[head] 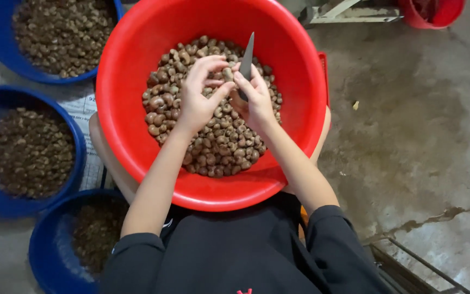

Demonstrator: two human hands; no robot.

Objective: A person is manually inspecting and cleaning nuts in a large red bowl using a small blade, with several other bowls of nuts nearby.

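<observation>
A small knife with a narrow grey metal blade (247, 54) stands nearly upright, tip pointing up and away, its handle hidden inside the right hand (254, 98). A single brown nut (228, 74), rounded and pale-mottled, sits pinched between the fingertips of the left hand (198, 92) and the right hand, just beside the base of the blade. Both are held just above a heap of similar brown, kidney-shaped nuts (218, 144) filling the bottom of a large round red plastic basin (131, 109).
</observation>
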